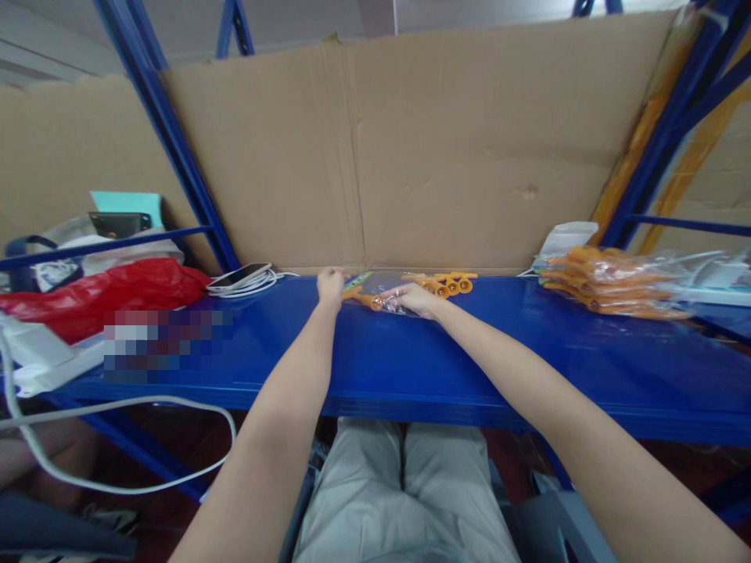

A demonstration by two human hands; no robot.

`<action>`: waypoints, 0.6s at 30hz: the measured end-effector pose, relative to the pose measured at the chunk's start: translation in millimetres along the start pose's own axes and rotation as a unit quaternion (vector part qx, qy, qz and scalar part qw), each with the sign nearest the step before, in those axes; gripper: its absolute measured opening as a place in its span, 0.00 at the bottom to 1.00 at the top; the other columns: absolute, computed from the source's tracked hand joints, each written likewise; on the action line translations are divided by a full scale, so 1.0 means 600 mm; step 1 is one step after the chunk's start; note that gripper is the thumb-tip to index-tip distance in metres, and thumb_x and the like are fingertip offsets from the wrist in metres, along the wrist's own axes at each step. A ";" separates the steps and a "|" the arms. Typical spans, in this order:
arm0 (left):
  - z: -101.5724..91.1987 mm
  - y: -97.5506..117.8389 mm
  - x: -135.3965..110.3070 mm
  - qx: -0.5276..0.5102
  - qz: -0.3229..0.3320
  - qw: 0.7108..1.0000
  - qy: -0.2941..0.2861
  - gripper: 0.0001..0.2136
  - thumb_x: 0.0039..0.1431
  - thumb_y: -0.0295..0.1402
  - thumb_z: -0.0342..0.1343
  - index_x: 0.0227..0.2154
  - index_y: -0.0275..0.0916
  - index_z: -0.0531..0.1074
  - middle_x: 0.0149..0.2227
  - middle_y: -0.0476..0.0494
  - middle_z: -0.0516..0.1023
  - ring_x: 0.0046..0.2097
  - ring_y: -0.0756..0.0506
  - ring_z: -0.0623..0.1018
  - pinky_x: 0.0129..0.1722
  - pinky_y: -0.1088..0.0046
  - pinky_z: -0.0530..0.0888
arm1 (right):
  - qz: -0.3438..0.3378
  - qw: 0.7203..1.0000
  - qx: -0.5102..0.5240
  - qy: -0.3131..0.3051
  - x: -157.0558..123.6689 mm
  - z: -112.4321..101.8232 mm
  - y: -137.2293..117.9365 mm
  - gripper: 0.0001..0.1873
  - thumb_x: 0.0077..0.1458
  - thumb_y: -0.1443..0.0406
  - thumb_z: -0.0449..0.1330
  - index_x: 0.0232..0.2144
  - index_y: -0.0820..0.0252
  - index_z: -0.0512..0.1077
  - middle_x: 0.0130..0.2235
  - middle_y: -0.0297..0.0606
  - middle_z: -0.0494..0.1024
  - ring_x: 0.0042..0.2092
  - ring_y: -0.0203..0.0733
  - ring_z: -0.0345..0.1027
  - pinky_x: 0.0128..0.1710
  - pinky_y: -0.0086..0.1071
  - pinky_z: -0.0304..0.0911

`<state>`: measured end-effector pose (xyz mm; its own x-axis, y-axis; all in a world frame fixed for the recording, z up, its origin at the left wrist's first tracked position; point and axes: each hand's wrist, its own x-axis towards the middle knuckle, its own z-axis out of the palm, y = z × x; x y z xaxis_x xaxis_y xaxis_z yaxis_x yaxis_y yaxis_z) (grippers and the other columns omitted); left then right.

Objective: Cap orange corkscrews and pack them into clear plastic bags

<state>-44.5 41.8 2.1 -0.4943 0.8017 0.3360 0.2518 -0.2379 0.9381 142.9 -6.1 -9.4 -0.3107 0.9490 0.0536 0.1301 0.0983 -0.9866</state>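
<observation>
My left hand (330,285) is curled shut at the back of the blue shelf (411,360), gripping the edge of a clear plastic bag (375,288). My right hand (414,299) lies over the same bag with fingers bent, pinching an orange plastic piece (367,298) that sits in or on the bag. Just behind my right hand lies a loose row of orange wheeled plastic parts (447,283). The bag has a green printed strip near its left end.
A stack of bagged orange parts (610,289) lies at the right. A phone (239,276) on a coiled white cable rests at the left, beside a red plastic bag (94,301). Cardboard (411,156) walls the back. A white cable (117,438) hangs off the left front.
</observation>
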 end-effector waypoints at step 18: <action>0.022 0.005 -0.041 0.290 0.185 0.924 -0.168 0.13 0.54 0.22 0.49 0.40 0.36 0.75 0.47 0.38 0.77 0.51 0.43 0.74 0.53 0.72 0.67 | 0.005 0.996 0.080 -0.037 -0.010 0.012 -0.006 0.11 0.44 0.81 0.60 0.27 0.64 0.76 0.26 0.35 0.78 0.28 0.31 0.71 0.38 0.26 0.68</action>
<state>-20.6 28.6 -4.2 -0.0225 0.8725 0.4882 0.8028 -0.2752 0.5289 137.6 -14.3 -7.1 -0.3790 0.9246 0.0382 -0.0157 0.0348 -0.9993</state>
